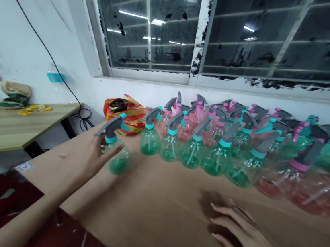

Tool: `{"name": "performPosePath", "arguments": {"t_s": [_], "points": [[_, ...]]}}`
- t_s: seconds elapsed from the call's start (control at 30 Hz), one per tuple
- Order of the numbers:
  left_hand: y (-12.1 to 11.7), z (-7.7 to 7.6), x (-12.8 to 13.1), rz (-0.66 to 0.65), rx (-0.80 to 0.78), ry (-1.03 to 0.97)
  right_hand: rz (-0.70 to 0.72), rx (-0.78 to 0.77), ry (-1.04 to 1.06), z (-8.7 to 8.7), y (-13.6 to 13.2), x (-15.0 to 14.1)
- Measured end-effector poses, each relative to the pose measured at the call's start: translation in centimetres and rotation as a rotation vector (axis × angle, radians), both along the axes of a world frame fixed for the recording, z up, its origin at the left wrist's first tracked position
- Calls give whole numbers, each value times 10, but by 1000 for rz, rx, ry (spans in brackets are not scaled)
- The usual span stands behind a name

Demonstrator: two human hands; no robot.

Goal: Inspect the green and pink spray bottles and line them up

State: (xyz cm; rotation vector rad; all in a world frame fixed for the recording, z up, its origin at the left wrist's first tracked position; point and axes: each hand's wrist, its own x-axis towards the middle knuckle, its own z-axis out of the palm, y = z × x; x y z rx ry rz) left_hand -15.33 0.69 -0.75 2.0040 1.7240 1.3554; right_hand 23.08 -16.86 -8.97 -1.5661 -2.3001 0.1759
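My left hand (100, 157) is wrapped round a clear green spray bottle (119, 162) with a grey and turquoise trigger head, at the left part of the brown table (147, 214). The bottle is slightly blurred and tilted; whether its base touches the table I cannot tell. Over the right front of the table, my right hand (239, 228) has its fingers spread and holds nothing. Beyond both hands stands a row of green spray bottles (192, 153) with turquoise collars. Pink spray bottles (293, 179) with pink collars stand at the right and behind.
A red and yellow plastic bag (135, 115) lies at the back left, near the wall. Further left, a second table (40, 125) carries yellow pieces (34, 109) and a cloth-like bundle (15, 93). A black cable (39, 38) hangs down between the tables. Windows (153, 28) rise behind the bottles.
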Motion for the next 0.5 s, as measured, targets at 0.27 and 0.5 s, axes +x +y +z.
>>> {"name": "performPosePath", "arguments": {"t_s": [0.27, 0.5], "points": [[-73, -3, 93, -211, 85, 411, -107, -24, 99, 9, -4, 22], [-98, -3, 199, -579, 125, 487, -127, -32, 146, 12, -17, 51]]}}
